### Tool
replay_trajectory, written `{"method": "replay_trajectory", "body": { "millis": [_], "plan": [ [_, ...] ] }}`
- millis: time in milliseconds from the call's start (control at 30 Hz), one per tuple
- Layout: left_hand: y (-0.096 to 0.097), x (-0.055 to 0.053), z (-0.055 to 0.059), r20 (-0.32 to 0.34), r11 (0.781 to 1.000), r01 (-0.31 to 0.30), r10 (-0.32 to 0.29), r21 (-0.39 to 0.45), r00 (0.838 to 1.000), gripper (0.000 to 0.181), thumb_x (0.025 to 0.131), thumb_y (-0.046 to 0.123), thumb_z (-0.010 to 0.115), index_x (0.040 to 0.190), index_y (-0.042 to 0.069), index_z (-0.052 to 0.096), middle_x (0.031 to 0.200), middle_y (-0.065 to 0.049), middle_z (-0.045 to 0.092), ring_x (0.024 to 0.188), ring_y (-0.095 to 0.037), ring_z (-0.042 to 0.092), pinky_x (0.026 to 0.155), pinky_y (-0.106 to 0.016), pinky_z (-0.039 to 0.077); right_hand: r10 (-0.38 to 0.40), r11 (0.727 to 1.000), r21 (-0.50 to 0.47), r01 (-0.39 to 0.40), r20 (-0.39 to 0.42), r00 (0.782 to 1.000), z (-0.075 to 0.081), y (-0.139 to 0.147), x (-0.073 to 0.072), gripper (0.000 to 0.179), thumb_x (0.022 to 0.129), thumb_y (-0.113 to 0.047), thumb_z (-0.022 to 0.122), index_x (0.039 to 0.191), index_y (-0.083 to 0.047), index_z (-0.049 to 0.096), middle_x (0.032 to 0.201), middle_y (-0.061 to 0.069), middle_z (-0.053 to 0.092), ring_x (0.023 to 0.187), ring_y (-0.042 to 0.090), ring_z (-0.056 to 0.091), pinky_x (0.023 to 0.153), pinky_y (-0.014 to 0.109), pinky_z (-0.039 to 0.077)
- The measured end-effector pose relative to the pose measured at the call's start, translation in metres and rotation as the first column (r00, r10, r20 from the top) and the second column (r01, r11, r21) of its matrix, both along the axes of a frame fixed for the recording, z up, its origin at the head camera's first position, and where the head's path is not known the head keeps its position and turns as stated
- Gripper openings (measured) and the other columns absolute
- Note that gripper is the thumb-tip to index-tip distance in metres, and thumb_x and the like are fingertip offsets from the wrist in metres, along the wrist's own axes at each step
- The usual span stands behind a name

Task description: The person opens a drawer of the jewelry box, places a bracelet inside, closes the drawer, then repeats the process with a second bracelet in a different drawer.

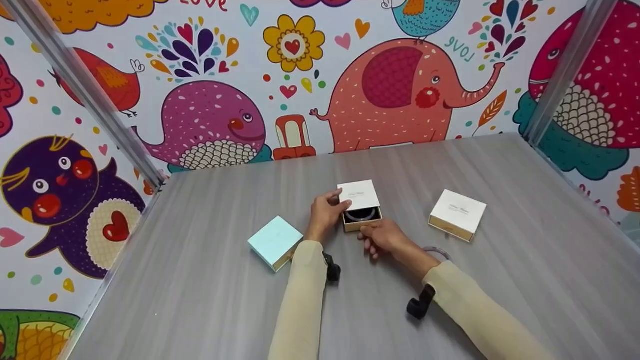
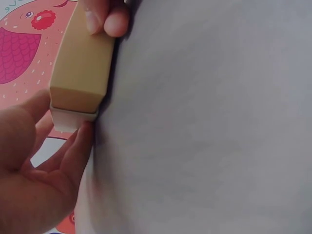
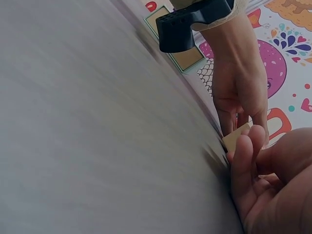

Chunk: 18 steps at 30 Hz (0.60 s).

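Thumb and fingers of the left hand (image 1: 326, 212) pinch the smooth white sleeve (image 1: 361, 192) of a squarish box from its left side. The right hand (image 1: 387, 236) has its fingers bent, their tips touching the near right part of the drawer (image 1: 356, 226); whether they pinch it, I cannot tell. This matte, tan-gold drawer juts from the sleeve toward the near side, its dark interior holding a rounded, glossy ring (image 1: 361, 218), partly covered by the sleeve.

The box sits toward the far middle of the grey, wood-grained table (image 1: 210, 300). To its right lies a second white box (image 1: 458, 210), flat and square, with fine dark lettering on its top and gold sides. A pale turquoise box (image 1: 275, 240), also gold-sided, lies to the left, just beside the left forearm's cream fabric cuff (image 1: 307, 255). Near the right wrist, a thin, curved, translucent band (image 1: 437, 251) rests on the table, partly hidden by the arm.
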<state>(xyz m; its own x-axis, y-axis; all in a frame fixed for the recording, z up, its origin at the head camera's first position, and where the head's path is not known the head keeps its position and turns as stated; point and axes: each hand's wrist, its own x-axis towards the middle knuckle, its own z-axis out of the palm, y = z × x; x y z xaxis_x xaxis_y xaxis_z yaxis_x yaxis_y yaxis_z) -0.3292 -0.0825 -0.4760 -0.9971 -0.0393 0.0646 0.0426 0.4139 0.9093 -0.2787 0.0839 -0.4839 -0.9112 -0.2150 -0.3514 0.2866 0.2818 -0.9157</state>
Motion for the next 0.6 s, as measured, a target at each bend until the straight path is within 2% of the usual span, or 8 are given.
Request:
{"method": "replay_trajectory", "body": {
  "millis": [367,600],
  "plan": [
    [-0.0009,0.0006,0.0003,0.02,1.0,0.01,-0.01,-0.005,1.0,0.048,0.09,0.021,0.075,0.134,0.006,0.064,0.124,-0.018,0.071,0.12,-0.026,0.064,0.104,-0.039,0.048,-0.021,1.0,-0.009,0.021,0.009,1.0,-0.001,-0.0003,-0.0043,0.028,0.103,-0.014,0.051,0.095,0.006,0.069,0.055,-0.002,0.056,0.043,0.006,0.051,0.045,0.024,0.049],
    [-0.0007,-0.0009,-0.0005,-0.011,1.0,0.001,-0.001,0.0,1.0,0.046,0.089,0.018,0.076,0.131,0.004,0.065,0.121,-0.018,0.072,0.118,-0.026,0.067,0.104,-0.038,0.048,-0.012,1.0,-0.017,0.013,0.018,1.0,0.0003,0.0,-0.0071,0.027,0.103,-0.015,0.051,0.093,0.003,0.068,0.055,-0.002,0.056,0.043,0.006,0.051,0.046,0.024,0.049]
  ]
}}
